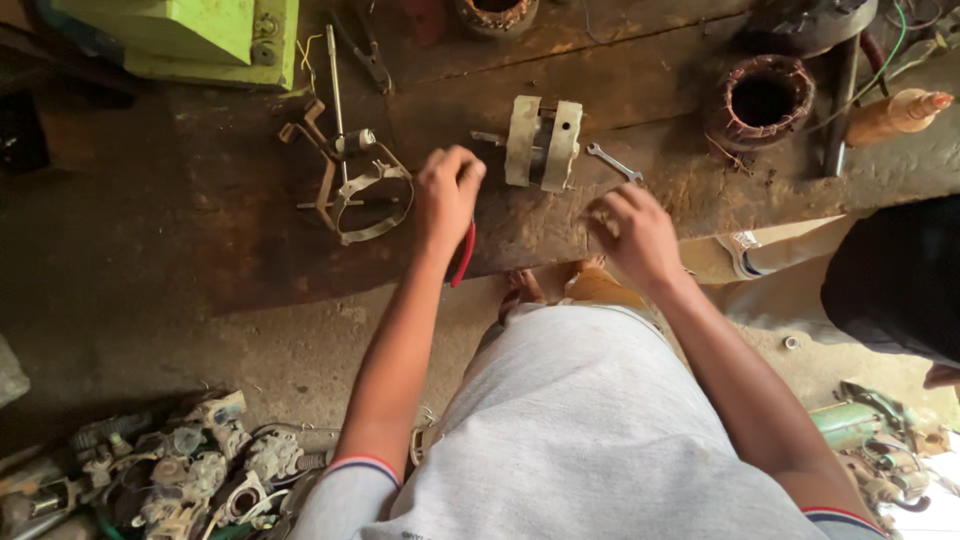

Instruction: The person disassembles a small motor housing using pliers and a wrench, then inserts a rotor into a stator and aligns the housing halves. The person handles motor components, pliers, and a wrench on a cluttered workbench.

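Note:
My left hand (pixel 446 192) is closed around a tool with red handles (pixel 464 256) that stick out below the wrist. It hovers over the dark, rusty workbench (pixel 250 250), just left of a pale metal motor housing (pixel 542 142) standing on the bench. My right hand (pixel 632 232) is curled near the bench's front edge, below a small spanner (pixel 614 162); whether something small lies in its fingers is unclear. The housing sits between the two hands, slightly farther from me.
A bent metal bracket with a ring and a rod (pixel 352 175) lies left of my left hand. A copper-wound stator (pixel 762 100) and a green machine (pixel 200 38) stand at the back. Scrap parts (pixel 180 470) pile on the floor. Another person's leg (pixel 860 275) is at right.

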